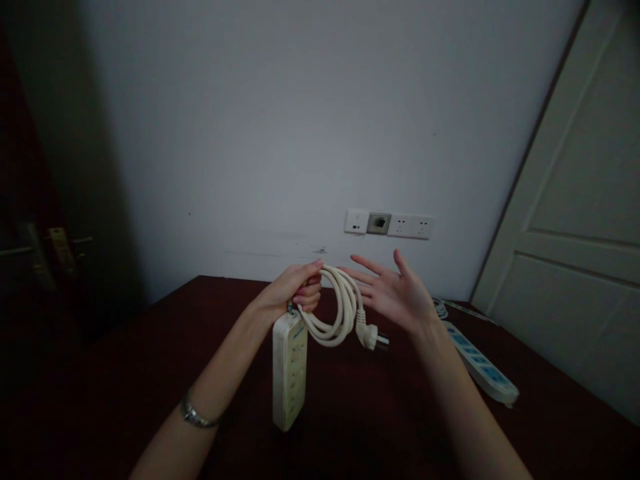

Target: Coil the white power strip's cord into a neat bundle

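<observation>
Two hands are raised above a dark red-brown tabletop (125, 373) in a dim room. Left hand (295, 290): closed in a fist around the top of a coiled white cord (340, 310), with a cream power strip (289, 370) hanging upright below the fist, its socket face turned toward the camera and its lower end clear of the tabletop or just above it; contact cannot be told. The coil hangs in a loop to the right of the fist, and its white plug (369, 335) dangles at the loop's lower right, prongs pointing right. A metal bracelet (195, 415) circles the left wrist. Right hand (395, 293): open, fingers spread and pointing left, palm facing the coil, just beside the cord; whether the fingertips touch it cannot be told. It grips nothing.

On the tabletop at right, behind the right forearm, lies a second power strip (483, 367), white with blue sockets, running diagonally toward the near right edge, with part of its own cord (440, 308) bunched at its far end. A row of wall outlets (389, 224) sits on the pale wall (300, 120) above the hands. A white door (580, 227) stands at right; a dark door with a brass handle (60, 250) at left.
</observation>
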Available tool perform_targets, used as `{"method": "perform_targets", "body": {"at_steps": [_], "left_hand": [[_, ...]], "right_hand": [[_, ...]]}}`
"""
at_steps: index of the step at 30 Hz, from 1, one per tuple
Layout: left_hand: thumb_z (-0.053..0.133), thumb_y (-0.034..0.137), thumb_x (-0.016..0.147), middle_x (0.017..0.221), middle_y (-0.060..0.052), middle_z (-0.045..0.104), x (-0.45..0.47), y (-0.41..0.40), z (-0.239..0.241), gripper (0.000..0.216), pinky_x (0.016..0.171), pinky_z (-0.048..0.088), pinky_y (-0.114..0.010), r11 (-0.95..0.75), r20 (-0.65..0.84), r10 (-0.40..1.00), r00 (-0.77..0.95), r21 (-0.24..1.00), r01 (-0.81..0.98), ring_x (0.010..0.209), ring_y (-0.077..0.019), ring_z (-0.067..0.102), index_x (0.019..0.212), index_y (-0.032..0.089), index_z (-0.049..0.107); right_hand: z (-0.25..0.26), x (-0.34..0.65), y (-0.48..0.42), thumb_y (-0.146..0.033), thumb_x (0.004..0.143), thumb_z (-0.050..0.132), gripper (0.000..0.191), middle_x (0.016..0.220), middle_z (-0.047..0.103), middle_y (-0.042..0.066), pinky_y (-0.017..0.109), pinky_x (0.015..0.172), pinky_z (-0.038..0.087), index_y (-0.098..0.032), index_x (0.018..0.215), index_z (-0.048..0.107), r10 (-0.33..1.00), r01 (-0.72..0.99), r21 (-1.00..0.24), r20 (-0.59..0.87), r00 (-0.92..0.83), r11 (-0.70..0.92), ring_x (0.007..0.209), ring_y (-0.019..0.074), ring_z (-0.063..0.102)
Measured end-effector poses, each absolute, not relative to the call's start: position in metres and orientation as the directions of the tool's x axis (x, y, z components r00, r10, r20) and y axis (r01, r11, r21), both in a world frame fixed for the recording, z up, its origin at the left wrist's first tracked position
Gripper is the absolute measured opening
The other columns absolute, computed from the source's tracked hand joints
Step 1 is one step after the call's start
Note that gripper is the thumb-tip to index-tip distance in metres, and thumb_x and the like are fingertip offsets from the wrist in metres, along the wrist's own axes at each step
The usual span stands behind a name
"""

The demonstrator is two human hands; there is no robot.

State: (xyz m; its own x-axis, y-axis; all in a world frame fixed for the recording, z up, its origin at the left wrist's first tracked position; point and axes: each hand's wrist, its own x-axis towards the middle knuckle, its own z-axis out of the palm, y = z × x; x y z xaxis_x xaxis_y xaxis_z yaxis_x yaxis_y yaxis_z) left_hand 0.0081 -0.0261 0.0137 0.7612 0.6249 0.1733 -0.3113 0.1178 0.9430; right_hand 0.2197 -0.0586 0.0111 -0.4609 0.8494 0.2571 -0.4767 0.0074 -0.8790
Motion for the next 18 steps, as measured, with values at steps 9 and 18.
{"method": "perform_targets", "body": {"at_steps": [9, 18], "left_hand": [[0.049, 0.042, 0.082, 0.038, 0.01, 0.02, 0.007, -0.026, 0.011, 0.043, 0.033, 0.023, -0.015, 0.131, 0.156, 0.576, 0.802, 0.951, -0.279, 0.032, -0.0016, 0.016, 0.052, 0.017, 0.032], [0.048, 0.045, 0.081, 0.037, 0.009, 0.017, 0.0, -0.021, 0.013, 0.049, 0.033, 0.022, -0.017, 0.089, 0.185, 0.581, 0.793, 0.954, -0.287, 0.031, -0.0025, 0.016, 0.047, 0.019, 0.025]], "right_hand": [[0.008, 0.223, -0.055, -0.064, 0.083, 0.019, 0.062, 0.111, 0.06, 0.014, 0.046, 0.09, 0.039, -0.018, 0.11, 0.05, 0.817, -0.451, -0.89, 0.21, -0.538, -0.069, 0.099, 0.0242, 0.059], [-0.003, 0.229, -0.051, -0.04, 0.086, 0.046, 0.034, 0.096, 0.066, 0.012, 0.032, 0.072, 0.049, -0.016, 0.108, 0.055, 0.815, -0.202, -0.979, 0.092, -0.572, -0.032, 0.081, 0.0186, 0.065]]}}
